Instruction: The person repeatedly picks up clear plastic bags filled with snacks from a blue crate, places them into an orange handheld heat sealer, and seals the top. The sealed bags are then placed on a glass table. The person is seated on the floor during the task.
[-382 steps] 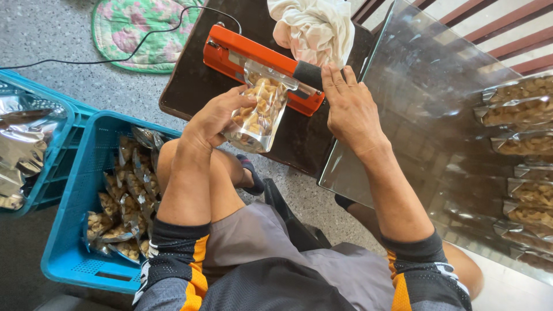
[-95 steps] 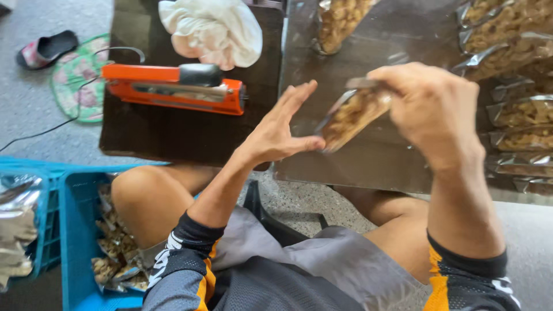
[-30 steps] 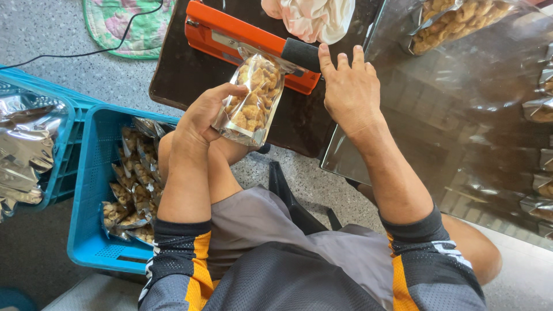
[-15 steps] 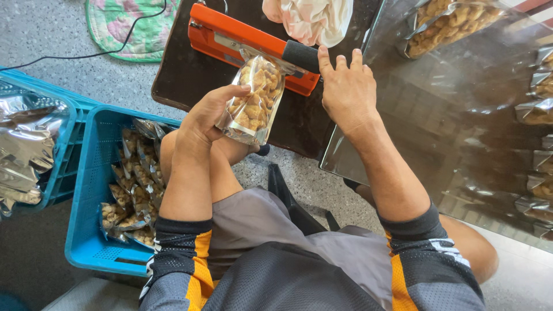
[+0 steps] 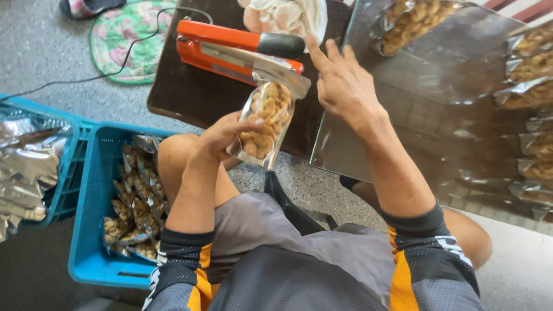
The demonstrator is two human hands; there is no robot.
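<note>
We hold one clear snack pouch (image 5: 265, 124) in the left hand (image 5: 222, 138), fingers closed around its lower half, its foil top edge set at the jaw of the orange heat sealer (image 5: 230, 49). The right hand (image 5: 343, 86) is open, fingers spread, holding nothing, and hovers just beside the sealer's black handle (image 5: 281, 45). We judge the sealing of this pouch as not yet done: the sealer arm looks raised over the pouch mouth

Progress across the batch appears partial. Filled pouches lie on the metal tray (image 5: 461, 75) at right, and more pouches fill the blue crate (image 5: 92, 230) by the left knee. A second crate (image 5: 34, 161) further left holds crumpled foil bags

The sealer sits on a low dark desk (image 5: 190, 95), with a bundled cloth (image 5: 285, 14) just behind it. A power cord (image 5: 86, 80) crosses the floor over a floral mat (image 5: 129, 34). Nothing blocks the handle; the cloth lies close behind the right hand's path
</note>
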